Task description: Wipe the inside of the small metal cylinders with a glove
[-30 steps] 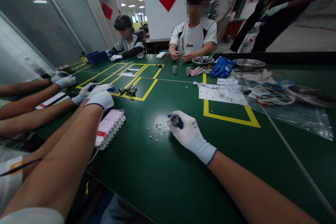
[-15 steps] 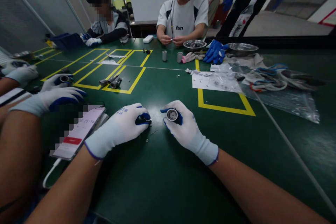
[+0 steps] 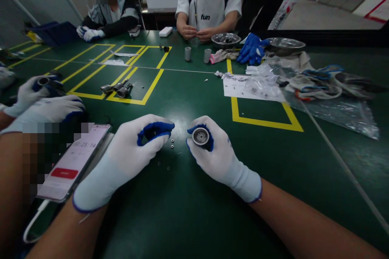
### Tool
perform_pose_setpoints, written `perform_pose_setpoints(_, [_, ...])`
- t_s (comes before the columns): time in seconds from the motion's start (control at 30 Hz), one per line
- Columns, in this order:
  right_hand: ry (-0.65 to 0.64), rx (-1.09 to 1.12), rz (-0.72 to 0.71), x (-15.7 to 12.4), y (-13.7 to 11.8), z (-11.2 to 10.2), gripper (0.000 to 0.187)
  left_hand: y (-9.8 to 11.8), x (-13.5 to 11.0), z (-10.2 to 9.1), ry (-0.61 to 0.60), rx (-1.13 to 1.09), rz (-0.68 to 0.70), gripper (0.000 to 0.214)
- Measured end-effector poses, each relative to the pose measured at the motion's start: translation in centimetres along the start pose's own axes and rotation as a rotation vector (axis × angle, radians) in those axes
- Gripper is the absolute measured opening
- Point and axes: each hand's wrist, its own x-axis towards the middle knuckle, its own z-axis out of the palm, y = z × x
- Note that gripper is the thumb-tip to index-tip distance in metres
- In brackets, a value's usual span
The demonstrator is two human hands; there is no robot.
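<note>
My right hand (image 3: 217,145), in a white glove with blue palm, is wrapped round a grey metal cylinder (image 3: 200,136). The cylinder's round end faces up and shows a recessed disc with small holes. My left hand (image 3: 138,141), gloved alike, is held to the left of it, fingers curved and thumb apart from them by a narrow gap. Nothing shows between its fingertips; the inside of the palm is dark. Just beyond the fingertips lie small metal nuts (image 3: 172,146), and a thin pin (image 3: 179,153) is beside them. More small rings (image 3: 168,168) lie nearer to me.
A phone (image 3: 74,164) with a white cable lies left, beside a neighbour's gloved hands (image 3: 45,107). Metal fittings (image 3: 121,89) sit by yellow tape. Farther off are two grey cylinders (image 3: 187,54), steel bowls (image 3: 225,39), blue gloves (image 3: 251,49) and plastic bags (image 3: 340,115). Two people sit opposite.
My left hand has come up off the small nuts and drawn slightly left, its fingers parting a little. My right hand keeps the cylinder nearly in place. The view has tilted down.
</note>
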Motion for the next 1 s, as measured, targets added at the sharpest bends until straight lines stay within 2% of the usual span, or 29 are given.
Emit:
perform_pose_setpoints(0.1, [0.023,-0.033,-0.071,-0.1,-0.3,0.2,0.012,0.9,-0.6,0.5,0.112,-0.213,-0.042,0.025])
perform_pose_setpoints(0.2, [-0.017,-0.003,-0.102,-0.2,-0.5,0.3,0.013,1.4,-1.0,1.3,0.061,-0.319,-0.022,0.023])
perform_pose_setpoints(0.37, [-0.126,0.050,-0.057,-0.3,-0.7,0.5,0.017,1.6,-1.1,2.1,0.051,-0.215,0.159,0.014])
perform_pose_setpoints(0.53, [-0.154,0.038,-0.047,-0.5,-0.9,0.6,0.017,1.8,-1.1,2.4,0.020,-0.199,0.067,0.014])
perform_pose_setpoints(0.7, [-0.133,0.036,-0.053,-0.5,-0.9,0.7,0.018,2.3,-1.2,2.4,0.056,-0.150,0.038,0.019])
perform_pose_setpoints(0.9, [-0.161,0.047,-0.049,-0.4,-0.8,0.6,0.017,1.6,-1.3,2.6,0.018,-0.161,0.186,0.015])
perform_pose_setpoints(1.0, [-0.162,0.030,-0.080,-0.4,-0.8,0.6,0.017,1.4,-1.3,2.7,-0.008,-0.130,0.189,0.018])
